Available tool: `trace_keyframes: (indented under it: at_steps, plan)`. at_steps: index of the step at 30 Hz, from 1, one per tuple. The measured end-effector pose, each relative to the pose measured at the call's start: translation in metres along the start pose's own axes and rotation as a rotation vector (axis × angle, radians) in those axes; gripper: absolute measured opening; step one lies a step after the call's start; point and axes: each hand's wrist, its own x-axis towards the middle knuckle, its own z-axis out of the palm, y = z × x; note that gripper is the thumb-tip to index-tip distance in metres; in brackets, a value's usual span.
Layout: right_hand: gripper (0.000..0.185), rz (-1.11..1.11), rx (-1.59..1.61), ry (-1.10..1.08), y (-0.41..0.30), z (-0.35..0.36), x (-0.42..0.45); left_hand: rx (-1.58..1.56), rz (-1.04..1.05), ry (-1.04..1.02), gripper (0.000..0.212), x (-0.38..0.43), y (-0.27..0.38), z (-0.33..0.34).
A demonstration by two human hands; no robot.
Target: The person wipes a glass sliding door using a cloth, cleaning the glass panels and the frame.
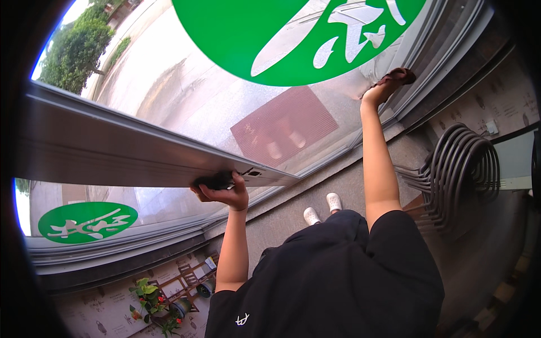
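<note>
My left hand [228, 194] is closed around a black object [215, 181] at the edge of a grey metal door frame [127, 150]. Whether the object is a handle or something loose is hard to tell. A small dark lock fitting [253, 173] lies just beyond my fingers. On the right, my outstretched right hand [378, 93] presses a dark brown cloth [399, 76] to the glass pane [203, 97], near its right-hand frame. A big green round sticker [228, 46] with pale lettering covers part of the glass, to the left of the cloth.
Stacked chairs with dark tubular metal frames [460, 169] stand to my right. At lower left, potted plants [148, 295] sit on a wooden stand [188, 274]. A smaller green sticker [88, 222] marks another pane. Through the glass a reddish mat [283, 126] shows. My white clogs [312, 215] are by the sill.
</note>
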Motion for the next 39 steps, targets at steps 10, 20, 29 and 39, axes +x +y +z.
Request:
trace_keyframes:
  at_steps: [10,20,29,39]
  plan:
    - [0.066,-0.265,-0.130,-0.277,-0.142,0.020,-0.195,0.067,0.004,-0.068,0.093,-0.004,-0.004,-0.007]
    - [0.027,-0.929,0.112,-0.675,-0.171,-0.013,-0.255,-0.196,-0.024,-0.024,0.083,-0.015,-0.018,-0.014]
    - [0.033,-0.916,0.064,-1.031,-0.063,-0.072,-0.311,-0.161,0.008,-0.104,0.077,-0.004,-0.009,-0.019]
    - [0.054,-0.827,-0.073,-1.519,0.026,-0.124,-0.299,-0.166,0.047,-0.104,0.077,-0.001,-0.004,-0.012]
